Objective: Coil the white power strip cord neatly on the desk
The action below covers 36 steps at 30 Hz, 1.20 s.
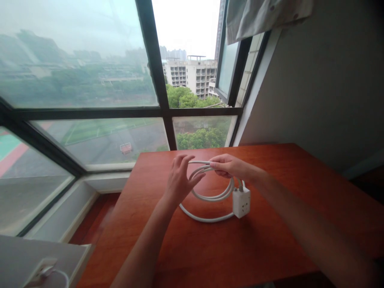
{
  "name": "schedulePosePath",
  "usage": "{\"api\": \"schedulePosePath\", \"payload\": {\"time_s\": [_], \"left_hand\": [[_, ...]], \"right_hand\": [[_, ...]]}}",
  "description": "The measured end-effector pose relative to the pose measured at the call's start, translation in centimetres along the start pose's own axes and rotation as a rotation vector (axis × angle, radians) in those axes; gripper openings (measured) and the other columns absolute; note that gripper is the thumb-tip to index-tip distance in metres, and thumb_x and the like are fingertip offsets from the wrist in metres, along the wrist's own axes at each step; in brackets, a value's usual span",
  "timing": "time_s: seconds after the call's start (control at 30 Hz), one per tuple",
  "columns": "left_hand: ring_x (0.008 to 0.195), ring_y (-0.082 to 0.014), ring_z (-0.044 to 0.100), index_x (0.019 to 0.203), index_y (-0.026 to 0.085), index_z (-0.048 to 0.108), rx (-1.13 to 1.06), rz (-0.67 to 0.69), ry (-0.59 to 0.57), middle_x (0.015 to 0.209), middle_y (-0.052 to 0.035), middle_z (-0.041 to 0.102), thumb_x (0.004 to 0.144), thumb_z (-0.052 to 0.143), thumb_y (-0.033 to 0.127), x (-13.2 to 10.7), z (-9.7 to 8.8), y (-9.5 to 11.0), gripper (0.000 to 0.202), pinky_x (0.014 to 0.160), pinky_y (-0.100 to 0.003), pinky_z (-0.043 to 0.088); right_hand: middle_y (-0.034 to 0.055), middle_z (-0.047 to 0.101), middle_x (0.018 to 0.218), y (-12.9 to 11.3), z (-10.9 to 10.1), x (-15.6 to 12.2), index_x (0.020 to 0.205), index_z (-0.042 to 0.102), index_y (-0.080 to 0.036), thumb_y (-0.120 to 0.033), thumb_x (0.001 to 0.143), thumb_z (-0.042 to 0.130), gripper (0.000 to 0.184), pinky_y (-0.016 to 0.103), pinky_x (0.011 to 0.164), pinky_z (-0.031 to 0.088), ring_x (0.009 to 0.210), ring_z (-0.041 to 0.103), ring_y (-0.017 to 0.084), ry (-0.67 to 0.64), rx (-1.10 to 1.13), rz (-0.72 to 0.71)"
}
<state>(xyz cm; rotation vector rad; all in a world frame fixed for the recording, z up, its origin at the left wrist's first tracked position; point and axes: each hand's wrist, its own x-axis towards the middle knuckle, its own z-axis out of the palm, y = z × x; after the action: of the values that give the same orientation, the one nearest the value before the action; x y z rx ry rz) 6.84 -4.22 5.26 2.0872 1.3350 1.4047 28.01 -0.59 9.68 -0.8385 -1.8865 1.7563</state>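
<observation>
A white cable lies in several loops over a red-brown wooden table and ends in a small white socket cube. My right hand is closed around the top of the loops and lifts them a little above the table; the cube hangs just below that hand, touching or close to the tabletop. My left hand has its fingers stretched out and apart, with the fingertips against the left side of the coil.
A large window with dark frames rises behind the table, with one pane swung open at the upper right. A grey wall stands to the right. A white surface with a wall plug and cord shows at bottom left.
</observation>
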Motion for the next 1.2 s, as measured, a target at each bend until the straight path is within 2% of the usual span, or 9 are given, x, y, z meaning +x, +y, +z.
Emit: {"api": "schedulePosePath", "payload": {"time_s": [0.07, 0.1, 0.2, 0.27, 0.37, 0.47, 0.67, 0.93, 1.2], "left_hand": [[0.108, -0.0274, 0.054, 0.109, 0.023, 0.063, -0.065, -0.012, -0.025, 0.113, -0.0108, 0.059, 0.068, 0.080, 0.030, 0.2, -0.2, 0.2, 0.045, 0.088, -0.034, 0.045], [0.106, -0.0267, 0.055, 0.106, 0.023, 0.065, -0.125, -0.034, -0.070, 0.109, -0.0101, 0.061, 0.068, 0.079, 0.028, 0.3, -0.4, 0.2, 0.040, 0.086, -0.032, 0.045], [0.074, -0.0177, 0.057, 0.083, 0.020, 0.066, -0.251, -0.123, -0.216, 0.078, -0.0037, 0.063, 0.074, 0.074, 0.028, 0.4, -0.6, -0.2, 0.015, 0.067, -0.024, 0.044], [0.057, -0.0126, 0.051, 0.073, 0.018, 0.060, -0.304, -0.196, -0.315, 0.061, 0.0003, 0.056, 0.079, 0.070, 0.032, 0.2, -0.6, -0.5, 0.018, 0.054, -0.021, 0.038], [0.048, -0.0096, 0.049, 0.074, 0.017, 0.053, -0.494, -0.331, -0.425, 0.059, 0.0020, 0.054, 0.084, 0.064, 0.041, -0.1, -0.6, -0.6, 0.027, 0.047, -0.019, 0.036], [0.043, -0.0062, 0.041, 0.077, 0.017, 0.050, -0.727, -0.496, -0.440, 0.057, 0.0062, 0.045, 0.082, 0.066, 0.044, -0.1, -0.7, -0.2, 0.032, 0.043, -0.018, 0.035], [0.038, -0.0013, 0.024, 0.075, 0.016, 0.049, -0.934, -0.687, -0.370, 0.053, 0.0101, 0.031, 0.080, 0.071, 0.042, 0.2, -1.2, 0.1, 0.034, 0.037, -0.014, 0.019], [0.037, -0.0002, 0.020, 0.076, 0.016, 0.050, -1.114, -0.744, -0.192, 0.052, 0.0114, 0.028, 0.076, 0.075, 0.039, 0.3, -1.2, -1.0, 0.034, 0.034, -0.011, 0.020], [0.035, 0.0001, 0.023, 0.079, 0.017, 0.051, -1.052, -0.797, -0.013, 0.049, 0.0125, 0.031, 0.070, 0.079, 0.040, -0.1, 0.4, -2.1, 0.037, 0.034, -0.010, 0.022]], "right_hand": [[-0.0083, 0.034, 0.053, -0.4, -0.1, -0.3, 0.074, 0.052, -0.017, -0.050, 0.089, 0.057, 0.037, 0.020, 0.038, 0.015, 0.043, 0.023, 0.005, -0.026, 0.025, 0.019], [-0.0080, 0.035, 0.054, -0.4, -0.2, -0.4, 0.073, 0.052, -0.017, -0.049, 0.088, 0.057, 0.036, 0.020, 0.038, 0.016, 0.043, 0.024, 0.005, -0.032, 0.040, 0.021], [-0.0067, 0.040, 0.055, -0.4, -0.2, -0.3, 0.071, 0.053, -0.016, -0.048, 0.087, 0.059, 0.036, 0.019, 0.037, 0.017, 0.042, 0.027, 0.004, -0.030, 0.070, 0.020], [-0.0054, 0.044, 0.055, -0.2, -0.1, -0.1, 0.072, 0.054, -0.016, -0.047, 0.087, 0.058, 0.035, 0.019, 0.037, 0.019, 0.042, 0.029, 0.004, -0.020, 0.074, 0.015], [-0.0035, 0.050, 0.057, 0.0, 0.0, 0.3, 0.073, 0.058, -0.015, -0.045, 0.087, 0.059, 0.034, 0.018, 0.037, 0.020, 0.041, 0.032, 0.004, 0.008, 0.066, -0.006], [-0.0027, 0.052, 0.060, 0.3, 0.1, 0.6, 0.075, 0.061, -0.014, -0.044, 0.086, 0.060, 0.032, 0.018, 0.038, 0.022, 0.043, 0.034, 0.005, 0.040, 0.078, -0.026], [-0.0024, 0.053, 0.063, 2.5, -0.4, 0.1, 0.085, 0.062, -0.015, -0.042, 0.085, 0.064, 0.027, 0.019, 0.051, 0.037, 0.054, 0.046, 0.008, 0.098, 0.205, -0.117], [0.0038, 0.063, 0.080, 6.2, 0.5, -2.3, 0.093, 0.060, -0.017, -0.041, 0.075, 0.073, 0.033, 0.037, 0.080, 0.050, 0.082, 0.065, 0.022, 0.047, 0.545, -0.135], [0.0023, 0.069, 0.081, 7.1, 2.5, -0.8, 0.097, 0.062, -0.018, -0.026, 0.080, 0.064, 0.019, 0.028, 0.066, 0.052, 0.070, 0.067, 0.016, 0.414, 0.809, 0.051]]}}
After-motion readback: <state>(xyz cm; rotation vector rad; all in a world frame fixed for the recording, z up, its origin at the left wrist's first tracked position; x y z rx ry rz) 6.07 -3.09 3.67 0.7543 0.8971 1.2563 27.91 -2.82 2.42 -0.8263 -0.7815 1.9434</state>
